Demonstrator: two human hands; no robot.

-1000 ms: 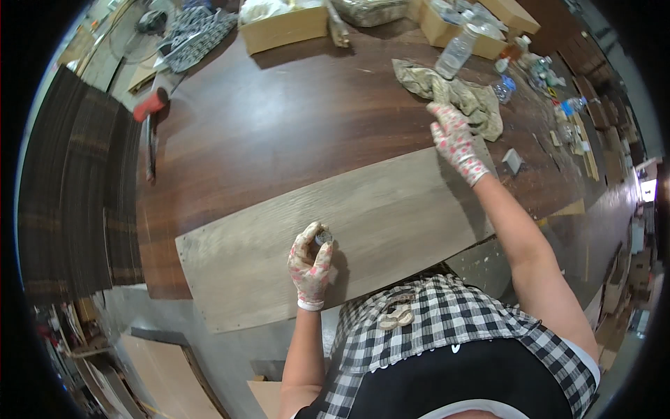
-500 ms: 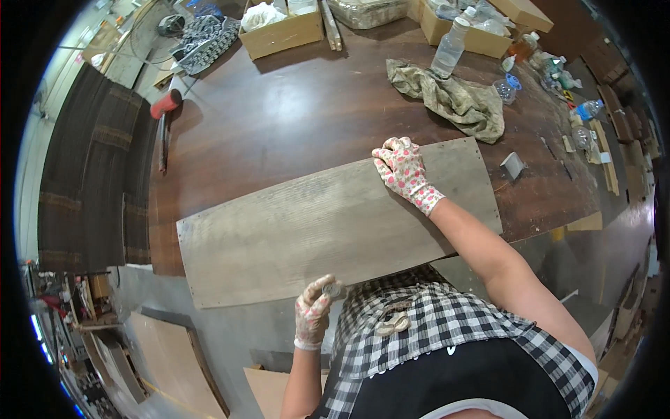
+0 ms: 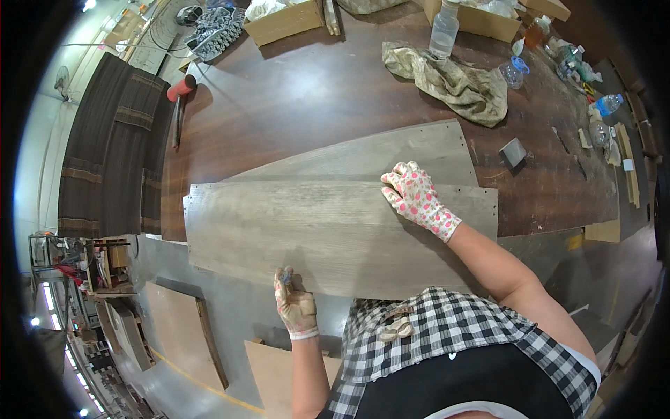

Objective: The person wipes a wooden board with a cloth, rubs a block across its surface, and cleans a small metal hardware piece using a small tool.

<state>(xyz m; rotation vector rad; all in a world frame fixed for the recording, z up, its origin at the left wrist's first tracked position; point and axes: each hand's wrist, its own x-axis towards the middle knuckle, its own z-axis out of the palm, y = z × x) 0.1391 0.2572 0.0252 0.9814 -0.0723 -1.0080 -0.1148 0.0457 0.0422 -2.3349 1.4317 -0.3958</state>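
Note:
A grey wood-grain board (image 3: 335,230) lies at the near side of the table, its near edge in front of my body. Under its far edge, a second grey board (image 3: 391,148) shows at a slant. My right hand (image 3: 421,201), in a white glove with pink print, is closed at the upper board's far edge, fingers curled around it. My left hand (image 3: 296,309), in a soiled glove, is raised palm up by the near edge. Its fingers are bent around a small bluish-grey thing (image 3: 287,276), too small to name.
On the brown table (image 3: 279,119) lie a red-headed mallet (image 3: 181,89), a crumpled stained cloth (image 3: 457,84), a clear bottle (image 3: 444,31) and a small grey block (image 3: 514,152). Cardboard boxes (image 3: 285,24) stand along the back. Panels (image 3: 183,328) lean below left.
The upper board has come nearer to me and turned straighter, baring the second board beneath. My right hand moved nearer with it. My left hand shifted left and turned palm up.

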